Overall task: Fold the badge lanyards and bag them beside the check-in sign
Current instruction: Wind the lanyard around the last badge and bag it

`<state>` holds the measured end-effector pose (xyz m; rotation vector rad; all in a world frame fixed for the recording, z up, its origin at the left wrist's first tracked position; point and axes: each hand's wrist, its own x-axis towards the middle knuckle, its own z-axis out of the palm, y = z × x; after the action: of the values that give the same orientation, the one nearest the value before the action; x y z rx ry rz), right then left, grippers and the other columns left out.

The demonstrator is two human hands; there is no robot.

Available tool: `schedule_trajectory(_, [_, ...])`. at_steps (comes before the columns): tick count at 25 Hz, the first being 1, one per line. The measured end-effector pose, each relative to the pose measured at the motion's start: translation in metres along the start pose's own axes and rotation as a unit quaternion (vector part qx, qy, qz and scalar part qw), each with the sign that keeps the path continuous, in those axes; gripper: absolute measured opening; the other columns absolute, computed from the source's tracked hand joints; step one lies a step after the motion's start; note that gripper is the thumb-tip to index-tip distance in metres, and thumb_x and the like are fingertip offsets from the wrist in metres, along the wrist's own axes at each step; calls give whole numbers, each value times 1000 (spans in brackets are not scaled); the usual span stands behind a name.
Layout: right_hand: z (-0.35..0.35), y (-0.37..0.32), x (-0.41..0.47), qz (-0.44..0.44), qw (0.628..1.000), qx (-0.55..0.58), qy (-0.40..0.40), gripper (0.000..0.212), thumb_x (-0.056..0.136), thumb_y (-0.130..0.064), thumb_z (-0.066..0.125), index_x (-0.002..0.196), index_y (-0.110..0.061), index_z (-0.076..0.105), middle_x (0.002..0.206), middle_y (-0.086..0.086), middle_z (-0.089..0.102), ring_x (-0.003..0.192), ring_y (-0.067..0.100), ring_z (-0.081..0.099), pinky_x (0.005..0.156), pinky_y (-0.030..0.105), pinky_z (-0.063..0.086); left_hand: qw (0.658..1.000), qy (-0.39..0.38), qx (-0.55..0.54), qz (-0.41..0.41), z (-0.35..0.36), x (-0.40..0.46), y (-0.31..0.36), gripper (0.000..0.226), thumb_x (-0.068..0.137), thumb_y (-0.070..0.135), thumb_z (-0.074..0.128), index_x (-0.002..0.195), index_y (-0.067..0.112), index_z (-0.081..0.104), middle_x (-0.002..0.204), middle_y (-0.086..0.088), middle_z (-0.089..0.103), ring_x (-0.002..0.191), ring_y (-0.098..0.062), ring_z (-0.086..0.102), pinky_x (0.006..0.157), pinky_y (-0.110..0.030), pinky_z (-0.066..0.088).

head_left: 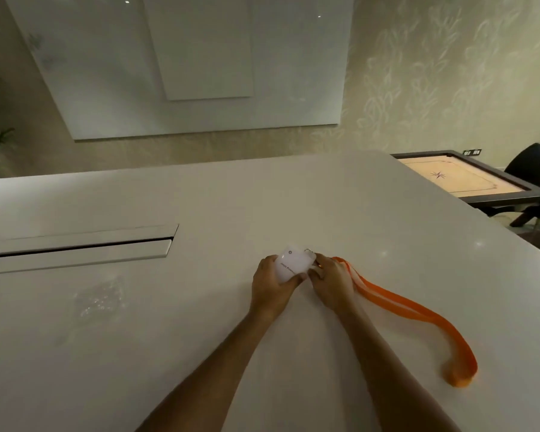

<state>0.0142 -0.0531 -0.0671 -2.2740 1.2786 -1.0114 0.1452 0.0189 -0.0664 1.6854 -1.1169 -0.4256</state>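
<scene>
Both hands are working close together out on the white table [340, 213] right now. The left hand [273, 289] is gripping a white badge card [293, 264], fingers curling round its near edge and thumb lying along the side. The right hand [332, 280] is pinching at the card's right end, just where the metal clip [309, 251] is showing, fingers bent tight on it.

There is a line of dark print running along the card, but it is too small and blurred for me to read; a small round mark is sitting near the card's far corner.

The orange lanyard [412, 307] is trailing from under the right hand, running flat across the table toward the right and curling back into a loop near the table's front right.

Over to the left, a clear plastic bag [99, 299] is lying flat on the tabletop, well apart from the hands, glinting a little. Beyond it a long cable hatch [75, 247] is sitting slightly open in the surface.

Off past the table's right corner, a carrom board [459, 179] is standing beside a dark chair [533, 166].
</scene>
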Motion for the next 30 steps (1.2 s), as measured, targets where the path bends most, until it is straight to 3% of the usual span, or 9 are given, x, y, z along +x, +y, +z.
schedule_trajectory(3, [6,1,9,39,999,-10,0,24,87,-8,51,104,-11,66,89,10,73,84,31,65,64,30,43,998,-22,-59,-26,-5,10,-3,30,76,41,72,99,33,55,95,15,63,83,4,59,62,-9,43])
schedule_trajectory(5, [9,0,13,59,998,-10,4,23,90,-10,49,103,-13,67,92,6,74,88,30,67,70,33,49,995,-41,-76,-41,-9,20,-7,11,84,37,64,90,29,58,88,10,64,74,0,58,55,-7,40])
schedule_trajectory(7, [12,-2,19,66,998,-19,7,21,93,-15,46,99,-14,67,90,4,75,87,30,67,73,37,51,990,-53,-114,-63,-12,32,-11,12,90,30,57,82,22,60,80,5,63,66,-7,55,50,-10,40])
schedule_trajectory(9, [17,-5,28,73,997,-27,7,21,95,-19,44,94,-14,65,87,3,74,84,31,67,72,38,51,980,-66,-164,-93,-14,41,-16,19,95,23,51,79,16,60,78,2,63,68,-11,55,56,-16,43])
schedule_trajectory(12, [28,-12,41,76,996,-36,9,21,97,-22,44,95,-14,63,84,6,73,80,33,66,70,39,51,934,-80,-311,-157,-23,50,-16,21,98,10,43,93,9,63,93,-8,68,81,-21,62,70,-31,51])
schedule_trajectory(16, [38,-17,44,62,996,-67,15,19,96,-23,45,96,-17,63,83,8,72,79,33,65,65,36,46,857,-74,-462,-214,-30,56,-18,22,98,3,39,106,6,59,102,-15,67,90,-29,66,69,-38,57])
schedule_trajectory(18, [38,-18,43,55,995,-82,27,20,96,-25,46,98,-17,64,83,11,71,79,35,65,63,36,44,842,-76,-486,-222,-34,55,-17,21,97,1,39,109,5,56,106,-18,65,93,-32,65,70,-40,58])
schedule_trajectory(24, [38,-30,31,59,995,-80,7,19,92,-19,46,94,-17,65,80,11,71,74,34,63,57,33,34,845,-44,-488,-216,-32,51,-13,17,98,3,40,103,4,56,103,-15,65,92,-27,65,85,-42,54])
schedule_trajectory(30, [49,-52,11,31,991,-123,-32,19,94,-24,45,93,-13,61,86,11,72,80,34,65,60,35,36,841,-2,-488,-234,-31,40,-7,18,98,3,38,111,3,51,106,-14,60,91,-25,61,81,-36,52])
